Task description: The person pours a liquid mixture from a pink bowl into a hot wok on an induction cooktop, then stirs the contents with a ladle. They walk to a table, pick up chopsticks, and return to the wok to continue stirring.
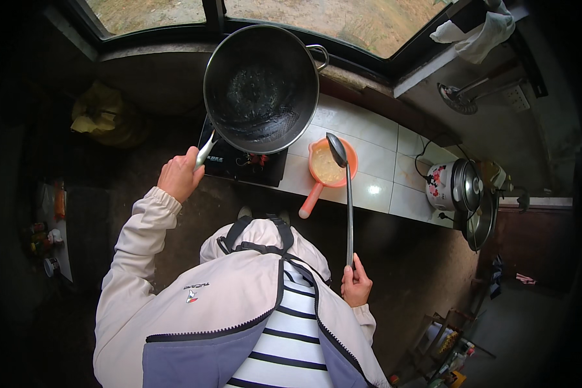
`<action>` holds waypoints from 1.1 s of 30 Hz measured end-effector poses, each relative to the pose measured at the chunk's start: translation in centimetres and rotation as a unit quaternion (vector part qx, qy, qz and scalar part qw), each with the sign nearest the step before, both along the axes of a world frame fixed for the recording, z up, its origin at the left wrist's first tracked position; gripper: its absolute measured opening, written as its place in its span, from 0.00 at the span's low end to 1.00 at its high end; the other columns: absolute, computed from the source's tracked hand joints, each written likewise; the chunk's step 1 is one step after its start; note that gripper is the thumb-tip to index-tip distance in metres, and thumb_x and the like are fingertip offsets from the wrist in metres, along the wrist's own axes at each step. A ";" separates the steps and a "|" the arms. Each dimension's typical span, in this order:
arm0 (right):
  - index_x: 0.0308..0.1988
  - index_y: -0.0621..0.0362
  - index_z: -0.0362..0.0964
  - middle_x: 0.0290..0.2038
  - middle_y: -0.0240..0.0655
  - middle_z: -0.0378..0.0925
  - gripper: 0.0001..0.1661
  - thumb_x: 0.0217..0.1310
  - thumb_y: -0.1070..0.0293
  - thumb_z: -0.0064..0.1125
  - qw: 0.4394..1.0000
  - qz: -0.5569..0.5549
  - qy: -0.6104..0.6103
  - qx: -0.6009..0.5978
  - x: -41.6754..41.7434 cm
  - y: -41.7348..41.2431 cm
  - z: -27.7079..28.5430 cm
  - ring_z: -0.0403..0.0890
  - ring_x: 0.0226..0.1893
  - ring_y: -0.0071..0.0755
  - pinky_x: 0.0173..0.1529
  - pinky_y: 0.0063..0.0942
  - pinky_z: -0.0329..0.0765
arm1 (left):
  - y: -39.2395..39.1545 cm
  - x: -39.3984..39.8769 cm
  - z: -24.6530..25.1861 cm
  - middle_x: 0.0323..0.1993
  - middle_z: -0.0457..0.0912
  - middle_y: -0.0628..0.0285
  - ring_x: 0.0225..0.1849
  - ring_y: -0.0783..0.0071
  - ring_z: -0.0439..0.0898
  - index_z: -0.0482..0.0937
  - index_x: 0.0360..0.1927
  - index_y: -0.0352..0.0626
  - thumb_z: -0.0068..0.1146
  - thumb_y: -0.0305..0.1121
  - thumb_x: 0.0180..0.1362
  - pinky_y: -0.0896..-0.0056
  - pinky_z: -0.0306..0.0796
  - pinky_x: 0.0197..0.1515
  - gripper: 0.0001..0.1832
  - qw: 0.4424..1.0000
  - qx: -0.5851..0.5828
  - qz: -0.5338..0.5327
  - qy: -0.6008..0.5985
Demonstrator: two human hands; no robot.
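Note:
My left hand (180, 173) grips the pale handle of a dark wok (262, 87), which is lifted or tilted above a black induction cooktop (242, 167). The wok's inside is dark with a wet, oily sheen. In my right hand (356, 282) is the long metal handle of a ladle (338, 150). The ladle's bowl hangs over an orange plastic dipper (312, 200) standing on the tiled counter. A pale yellow mixture (326, 167) lies in the dipper, partly hidden by the ladle. Whether the ladle touches it, I cannot tell.
A floral rice cooker (446, 184) with a cord stands at the counter's right, beside a metal pan (482, 223). Skimmers (458, 99) hang on the right wall. A window (320, 19) runs behind the wok. A yellowish sack (106, 116) sits at the left.

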State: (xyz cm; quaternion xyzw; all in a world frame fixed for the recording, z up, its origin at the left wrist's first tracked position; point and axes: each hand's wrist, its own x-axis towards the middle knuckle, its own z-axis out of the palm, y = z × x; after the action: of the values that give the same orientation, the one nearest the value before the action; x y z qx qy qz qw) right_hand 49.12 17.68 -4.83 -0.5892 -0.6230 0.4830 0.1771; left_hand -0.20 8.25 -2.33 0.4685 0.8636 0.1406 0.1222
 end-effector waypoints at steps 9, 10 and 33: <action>0.64 0.59 0.71 0.18 0.25 0.72 0.26 0.68 0.71 0.59 1.000 -0.005 0.011 -0.005 0.1 -0.2 -0.5 0.69 0.13 0.14 0.18 0.19 0.66 | 0.0 -0.1 -0.2 0.25 0.81 0.45 0.32 0.40 0.81 0.70 0.40 0.39 0.61 0.32 0.57 0.44 0.73 0.34 0.13 1.000 0.006 0.006 0.006; 0.64 0.59 0.71 0.18 0.25 0.72 0.26 0.68 0.71 0.59 1.000 -0.006 0.013 -0.007 0.1 -0.3 -0.5 0.69 0.13 0.14 0.18 0.19 0.66 | 0.0 0.0 -0.2 0.25 0.81 0.45 0.32 0.40 0.81 0.70 0.40 0.39 0.61 0.32 0.57 0.44 0.73 0.34 0.13 1.000 0.006 0.007 0.005; 0.63 0.58 0.72 0.18 0.25 0.72 0.25 0.68 0.71 0.59 1.000 -0.022 0.018 -0.006 0.7 -0.2 -2.2 0.68 0.14 0.13 0.18 0.19 0.65 | 0.2 -0.1 0.1 0.26 0.81 0.44 0.33 0.39 0.81 0.70 0.40 0.39 0.62 0.33 0.57 0.43 0.73 0.35 0.14 1.000 -0.005 0.010 -0.001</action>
State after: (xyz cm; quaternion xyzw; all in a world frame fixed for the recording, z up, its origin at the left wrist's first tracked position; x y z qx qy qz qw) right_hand 49.78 17.53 -7.08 -0.5951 -0.6040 0.4931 0.1949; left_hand -0.35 8.44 -2.25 0.4595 0.8686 0.1381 0.1236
